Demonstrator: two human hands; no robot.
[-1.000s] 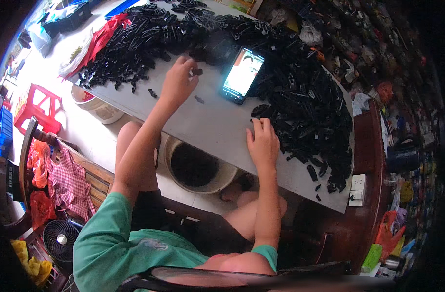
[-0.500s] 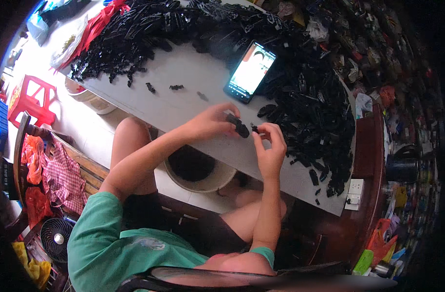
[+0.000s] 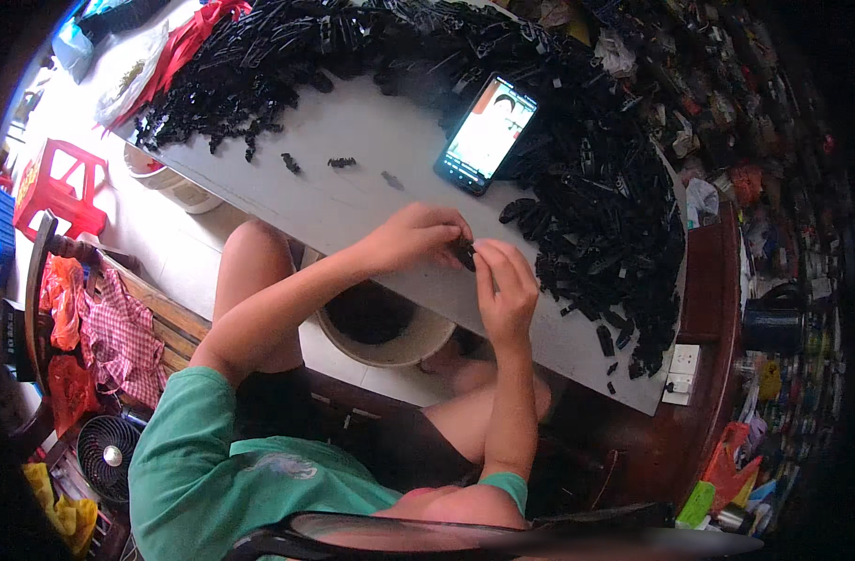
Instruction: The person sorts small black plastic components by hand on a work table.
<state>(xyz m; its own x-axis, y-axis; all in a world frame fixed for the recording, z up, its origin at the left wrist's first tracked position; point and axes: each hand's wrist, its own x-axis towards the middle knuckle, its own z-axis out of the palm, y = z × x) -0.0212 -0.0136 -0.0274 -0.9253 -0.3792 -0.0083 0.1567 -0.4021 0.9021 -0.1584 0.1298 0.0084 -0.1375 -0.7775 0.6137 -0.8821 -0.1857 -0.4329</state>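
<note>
Over the table's near edge, my left hand (image 3: 416,236) is closed on a small black plastic part (image 3: 465,252), mostly covered by my fingers. My right hand (image 3: 507,285) meets it from the right, thumb and fingertips pinched at the same part. The small black piece seen in that pinch earlier is now hidden between the fingers. On the white table (image 3: 353,201) beyond lie a few small black toothed pieces (image 3: 341,163). Heaps of black plastic parts (image 3: 596,196) curve round the back and right side.
A lit phone (image 3: 486,136) leans on the heap at the back. Below the table edge stands a bucket (image 3: 427,346) with dark contents. A red stool (image 3: 65,187), a wooden bench (image 3: 175,318) and a fan (image 3: 108,456) are at the left; a wall socket (image 3: 682,360) is at the right.
My right hand has moved slightly left and up, bringing its small black piece against the part in my left hand. The hands were apart before and now touch.
</note>
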